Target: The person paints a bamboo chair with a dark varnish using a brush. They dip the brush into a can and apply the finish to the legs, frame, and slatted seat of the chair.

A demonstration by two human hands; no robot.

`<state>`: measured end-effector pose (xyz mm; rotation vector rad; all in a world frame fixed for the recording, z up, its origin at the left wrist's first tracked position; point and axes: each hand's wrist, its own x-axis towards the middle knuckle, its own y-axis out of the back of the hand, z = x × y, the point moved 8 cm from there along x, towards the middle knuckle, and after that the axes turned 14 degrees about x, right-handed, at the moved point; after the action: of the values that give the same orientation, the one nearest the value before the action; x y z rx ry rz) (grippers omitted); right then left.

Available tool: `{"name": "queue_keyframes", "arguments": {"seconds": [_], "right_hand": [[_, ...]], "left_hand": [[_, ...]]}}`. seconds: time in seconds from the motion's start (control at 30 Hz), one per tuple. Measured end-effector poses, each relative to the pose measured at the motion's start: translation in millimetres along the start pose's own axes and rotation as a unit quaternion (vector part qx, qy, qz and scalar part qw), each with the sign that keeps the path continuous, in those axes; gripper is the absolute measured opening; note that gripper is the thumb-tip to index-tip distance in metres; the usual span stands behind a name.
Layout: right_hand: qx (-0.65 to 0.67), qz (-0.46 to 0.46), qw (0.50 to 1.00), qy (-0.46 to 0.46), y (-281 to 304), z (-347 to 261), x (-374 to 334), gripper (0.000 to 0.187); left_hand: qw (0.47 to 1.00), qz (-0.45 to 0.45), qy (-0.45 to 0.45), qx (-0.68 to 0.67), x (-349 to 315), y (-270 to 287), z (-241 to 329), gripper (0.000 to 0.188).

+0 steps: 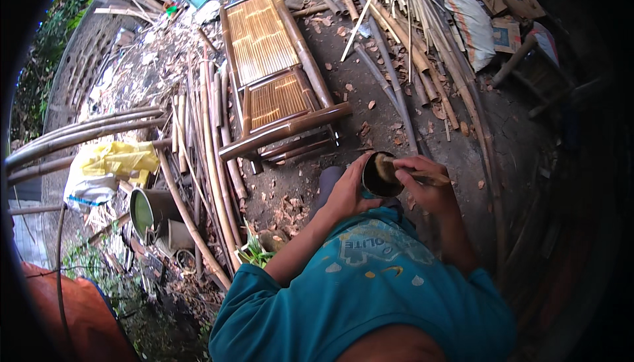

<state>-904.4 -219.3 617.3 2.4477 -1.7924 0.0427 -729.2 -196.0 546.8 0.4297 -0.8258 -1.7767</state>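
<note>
My left hand (pixel 349 189) is wrapped round the side of a small round can (pixel 380 188), held in front of my body with its dark inside showing. My right hand (pixel 428 187) grips a brush (pixel 432 178) by its wooden handle. The brush's head reaches into the can's mouth; how deep it sits, I cannot tell. Beyond my hands stands a glossy brown bamboo bench (pixel 267 38), with slatted panels and a thick pole across its near end. Its surface shines as if coated.
Long bamboo poles (pixel 214 164) lie left of the bench, and more poles (pixel 389 65) with split strips lie to its right. A bucket (pixel 155 211) stands at left near a yellow cloth (pixel 119 161). A white sack (pixel 467 25) and cardboard (pixel 505 35) are at far right.
</note>
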Motion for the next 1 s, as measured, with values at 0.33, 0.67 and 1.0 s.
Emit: {"name": "queue_keyframes", "arguments": {"seconds": [0.33,0.67,1.0], "right_hand": [[0.355,0.089,0.92,-0.141,12.4,89.9,52.3,0.027],[0.572,0.063,0.772,-0.27,18.3,169.5,212.4,0.025],[0.232,-0.07,0.903,-0.355,-6.1,312.1,416.8,0.035]], "left_hand": [[0.983,0.128,0.101,-0.088,20.1,20.7,-43.5,0.101],[0.908,0.36,0.186,-0.106,54.4,68.6,-149.0,0.11],[0.778,0.522,0.348,-0.025,38.1,73.3,-251.5,0.116]]}}
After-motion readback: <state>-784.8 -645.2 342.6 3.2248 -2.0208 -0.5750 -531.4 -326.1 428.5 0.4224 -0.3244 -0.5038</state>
